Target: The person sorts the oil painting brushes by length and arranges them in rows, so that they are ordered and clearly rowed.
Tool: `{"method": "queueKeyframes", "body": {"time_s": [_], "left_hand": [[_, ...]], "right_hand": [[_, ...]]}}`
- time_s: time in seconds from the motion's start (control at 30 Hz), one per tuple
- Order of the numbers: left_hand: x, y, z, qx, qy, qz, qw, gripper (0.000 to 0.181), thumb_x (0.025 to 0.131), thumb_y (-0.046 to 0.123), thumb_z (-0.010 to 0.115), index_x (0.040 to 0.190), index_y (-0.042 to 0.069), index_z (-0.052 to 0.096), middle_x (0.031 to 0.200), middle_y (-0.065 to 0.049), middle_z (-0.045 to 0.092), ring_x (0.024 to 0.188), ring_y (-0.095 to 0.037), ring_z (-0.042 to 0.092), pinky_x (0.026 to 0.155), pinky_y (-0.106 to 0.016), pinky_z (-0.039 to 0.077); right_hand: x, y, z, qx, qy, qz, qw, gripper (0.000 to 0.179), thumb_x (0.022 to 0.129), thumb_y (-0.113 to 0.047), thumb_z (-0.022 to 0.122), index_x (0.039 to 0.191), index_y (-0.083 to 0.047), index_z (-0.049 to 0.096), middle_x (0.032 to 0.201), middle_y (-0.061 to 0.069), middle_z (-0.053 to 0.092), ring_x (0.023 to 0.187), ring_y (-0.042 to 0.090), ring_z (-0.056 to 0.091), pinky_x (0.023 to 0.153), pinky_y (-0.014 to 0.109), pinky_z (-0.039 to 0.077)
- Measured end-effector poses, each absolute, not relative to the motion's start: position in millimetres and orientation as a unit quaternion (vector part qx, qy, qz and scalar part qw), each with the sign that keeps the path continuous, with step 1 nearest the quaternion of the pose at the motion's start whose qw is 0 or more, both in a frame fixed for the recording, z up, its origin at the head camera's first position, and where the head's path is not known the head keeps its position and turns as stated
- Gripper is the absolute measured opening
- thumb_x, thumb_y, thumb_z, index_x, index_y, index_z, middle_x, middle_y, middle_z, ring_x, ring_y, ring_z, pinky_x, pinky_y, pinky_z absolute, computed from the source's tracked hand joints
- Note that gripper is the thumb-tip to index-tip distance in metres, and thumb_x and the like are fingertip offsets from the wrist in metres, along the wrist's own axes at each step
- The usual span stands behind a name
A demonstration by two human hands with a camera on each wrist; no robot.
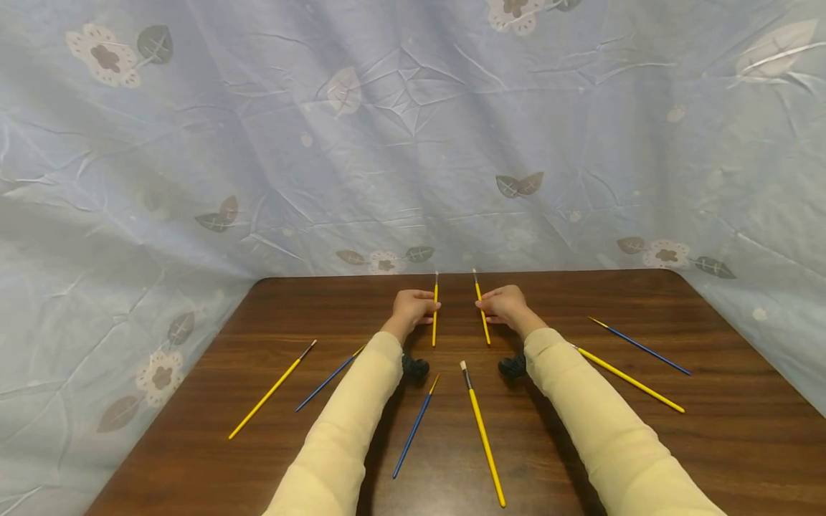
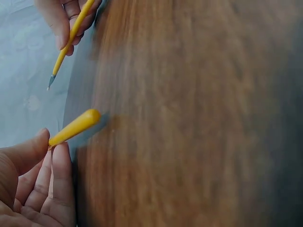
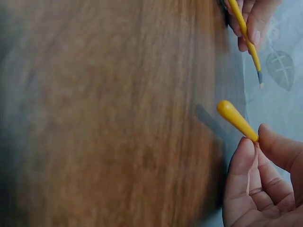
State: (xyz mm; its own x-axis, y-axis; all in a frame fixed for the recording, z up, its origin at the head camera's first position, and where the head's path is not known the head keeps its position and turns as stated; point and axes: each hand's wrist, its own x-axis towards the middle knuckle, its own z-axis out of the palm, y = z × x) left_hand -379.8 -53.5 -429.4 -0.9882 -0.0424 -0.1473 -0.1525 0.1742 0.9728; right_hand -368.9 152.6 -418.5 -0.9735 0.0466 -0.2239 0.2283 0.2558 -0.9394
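Near the table's far edge my left hand (image 1: 413, 309) pinches a yellow paintbrush (image 1: 435, 315) between thumb and fingers, its bristles pointing away from me. My right hand (image 1: 506, 307) pinches a second yellow paintbrush (image 1: 482, 315) the same way, a short gap to the right. In the left wrist view the rounded handle end (image 2: 85, 120) of the left brush sticks out from the fingertips. The right wrist view shows the other handle end (image 3: 232, 115) likewise. Both brushes appear held just above the wood, apart from each other.
On the brown table (image 1: 323, 301) lie more brushes: a yellow one (image 1: 271, 390) and a blue one (image 1: 329, 380) at left, a blue one (image 1: 415, 437) and a thick yellow one (image 1: 484, 437) in the middle, a yellow one (image 1: 632, 380) and a blue one (image 1: 642, 347) at right. A floral curtain (image 1: 413, 143) hangs behind.
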Motion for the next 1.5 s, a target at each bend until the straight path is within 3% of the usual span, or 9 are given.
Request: {"method": "queueKeyframes", "body": {"time_s": [0.6,1.1,1.5], "left_hand": [[-387.4,-50.4,-434.5,-0.074,0.775,0.627,0.032,0.028,0.082,0.000,0.076,0.110,-0.002,0.071,0.099,-0.016,0.069,0.084,-0.023,0.069,0.059,-0.027,0.059],[-391.6,-48.1,-440.7,-0.086,0.784,0.615,0.028,0.026,0.080,-0.001,0.078,0.105,-0.001,0.073,0.095,-0.013,0.069,0.078,-0.021,0.068,0.058,-0.027,0.059],[-391.7,-46.6,-438.1,-0.087,0.798,0.595,0.018,0.024,0.079,0.001,0.080,0.103,0.002,0.075,0.095,-0.012,0.068,0.074,-0.019,0.069,0.055,-0.025,0.058]], "right_hand": [[-373.8,145.5,-422.2,0.097,0.819,-0.565,0.031,0.025,0.088,-0.007,0.072,0.110,0.006,0.068,0.091,0.012,0.067,0.075,0.016,0.063,0.061,0.028,0.059],[-374.1,144.5,-426.2,0.098,0.829,-0.549,0.042,0.027,0.086,-0.003,0.073,0.111,0.006,0.068,0.106,0.020,0.063,0.079,0.019,0.064,0.060,0.027,0.059],[-370.0,142.8,-421.9,0.089,0.832,-0.547,0.032,0.027,0.087,-0.003,0.073,0.112,0.006,0.068,0.107,0.021,0.064,0.080,0.020,0.066,0.061,0.027,0.059]]}}
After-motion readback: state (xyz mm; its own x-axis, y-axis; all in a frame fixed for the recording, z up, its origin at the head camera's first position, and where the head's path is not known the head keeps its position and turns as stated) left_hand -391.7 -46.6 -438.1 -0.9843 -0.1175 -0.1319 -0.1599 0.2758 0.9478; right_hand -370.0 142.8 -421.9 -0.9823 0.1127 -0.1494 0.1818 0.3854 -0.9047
